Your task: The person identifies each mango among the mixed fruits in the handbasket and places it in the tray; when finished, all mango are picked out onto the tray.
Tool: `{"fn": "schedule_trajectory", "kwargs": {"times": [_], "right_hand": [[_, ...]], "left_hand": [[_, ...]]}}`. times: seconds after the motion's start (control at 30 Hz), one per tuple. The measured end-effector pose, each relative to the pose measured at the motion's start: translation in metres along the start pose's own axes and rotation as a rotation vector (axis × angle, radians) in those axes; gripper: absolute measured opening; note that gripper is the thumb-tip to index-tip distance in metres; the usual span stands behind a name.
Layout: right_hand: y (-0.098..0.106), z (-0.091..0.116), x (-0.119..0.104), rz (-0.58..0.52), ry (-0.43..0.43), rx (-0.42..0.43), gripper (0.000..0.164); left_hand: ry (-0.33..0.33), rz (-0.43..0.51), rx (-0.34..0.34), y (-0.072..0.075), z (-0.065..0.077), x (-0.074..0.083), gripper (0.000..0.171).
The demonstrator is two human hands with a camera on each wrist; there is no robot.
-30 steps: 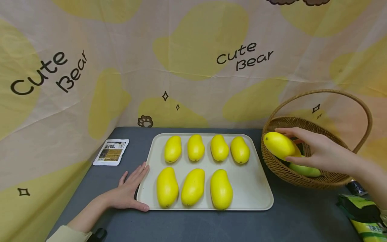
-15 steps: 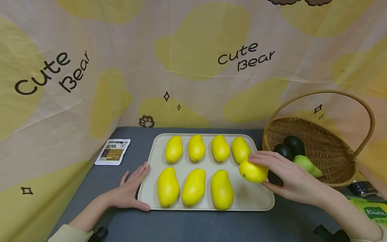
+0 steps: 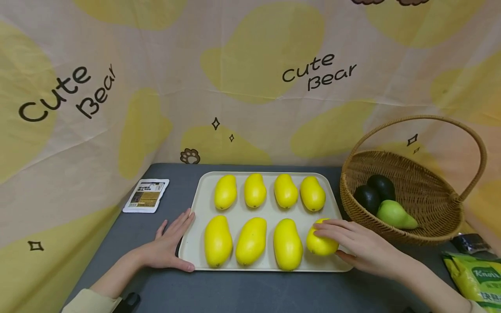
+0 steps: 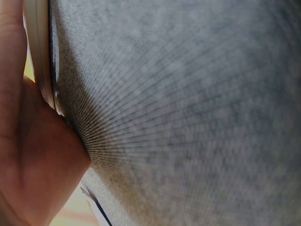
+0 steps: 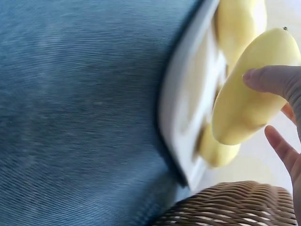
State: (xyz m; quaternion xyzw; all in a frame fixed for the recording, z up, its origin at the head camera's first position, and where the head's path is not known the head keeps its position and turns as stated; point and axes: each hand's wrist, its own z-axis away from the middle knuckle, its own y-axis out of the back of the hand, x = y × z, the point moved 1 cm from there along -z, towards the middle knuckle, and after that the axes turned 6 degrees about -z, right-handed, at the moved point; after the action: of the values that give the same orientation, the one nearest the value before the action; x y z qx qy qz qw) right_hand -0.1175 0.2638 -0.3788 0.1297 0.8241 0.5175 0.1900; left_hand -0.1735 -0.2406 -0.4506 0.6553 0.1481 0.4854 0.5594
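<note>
A cream tray (image 3: 250, 266) lies on the dark table with yellow mangoes in two rows. The back row has several, among them one mango (image 3: 312, 194) at its right end. My right hand (image 3: 362, 245) grips another mango (image 3: 322, 243) over the front right corner of the tray, beside a front-row mango (image 3: 287, 244). In the right wrist view the thumb lies across the held mango (image 5: 254, 89); whether it touches the tray is hard to tell. My left hand (image 3: 166, 245) rests at the tray's left edge, fingers spread and straight.
A wicker basket (image 3: 426, 174) with a tall handle stands at the right, holding two dark round fruits (image 3: 373, 193) and a green pear (image 3: 396, 214). A Knorr bag (image 3: 477, 278) and a dark packet (image 3: 471, 243) lie at far right. A white packet (image 3: 146, 195) lies left.
My right hand has carried the mango from above the basket leftward and then down to the tray's front right corner. The left hand has stayed at the tray's edge.
</note>
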Motion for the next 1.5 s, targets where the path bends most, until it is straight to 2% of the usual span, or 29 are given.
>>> {"fn": "schedule_trajectory", "kwargs": {"times": [0.07,0.13,0.17,0.2,0.3,0.47,0.63,0.7,0.87,1.0,1.1,1.23,1.33,1.4,1.5], "right_hand": [[-0.004,0.004,0.002,-0.001,-0.035,-0.054,0.046],[-0.008,0.007,0.003,-0.003,-0.072,-0.098,0.06],[-0.009,0.008,0.004,0.004,-0.084,-0.114,0.062],[-0.01,0.009,0.004,0.01,-0.086,-0.118,0.061],[-0.013,0.009,0.005,0.042,-0.063,-0.102,0.039],[-0.018,0.011,0.005,0.078,-0.025,-0.073,0.048],[-0.021,0.016,0.005,0.034,-0.057,-0.075,0.041],[-0.021,0.018,0.004,0.0,-0.095,-0.07,0.035],[-0.022,0.017,0.0,-0.089,-0.179,0.011,0.061],[-0.024,0.013,-0.004,-0.145,-0.243,0.098,0.062],[-0.027,0.01,-0.005,-0.144,-0.34,0.126,0.063],[-0.031,0.007,-0.007,-0.113,-0.49,0.115,0.069],[-0.035,0.006,-0.008,-0.111,-0.564,0.088,0.076],[-0.037,0.006,-0.008,-0.116,-0.591,0.068,0.079],[-0.039,0.007,-0.007,-0.132,-0.586,0.056,0.08]], "left_hand": [[0.001,-0.002,-0.001,0.0,0.0,-0.001,0.125],[0.003,0.001,-0.004,0.0,0.0,-0.001,0.125],[0.004,0.003,-0.006,0.0,0.0,-0.002,0.125],[0.004,0.004,-0.007,0.0,0.0,-0.002,0.125],[0.004,0.008,-0.008,0.0,0.0,-0.002,0.125],[-0.002,0.006,-0.003,-0.001,0.0,-0.002,0.124],[-0.003,0.005,-0.001,-0.001,0.0,-0.002,0.124],[0.0,0.005,-0.001,0.0,0.0,-0.002,0.124],[0.002,0.006,-0.004,0.001,0.001,0.0,0.124],[-0.002,0.009,-0.003,0.002,0.0,0.0,0.124],[-0.006,0.007,-0.004,0.001,0.0,-0.001,0.124],[-0.007,0.006,-0.005,0.001,0.0,-0.001,0.124],[-0.003,0.007,-0.007,0.001,0.0,-0.001,0.124],[-0.001,0.004,-0.008,0.001,-0.001,-0.001,0.124],[0.0,0.003,-0.006,0.001,0.0,0.0,0.124]]}}
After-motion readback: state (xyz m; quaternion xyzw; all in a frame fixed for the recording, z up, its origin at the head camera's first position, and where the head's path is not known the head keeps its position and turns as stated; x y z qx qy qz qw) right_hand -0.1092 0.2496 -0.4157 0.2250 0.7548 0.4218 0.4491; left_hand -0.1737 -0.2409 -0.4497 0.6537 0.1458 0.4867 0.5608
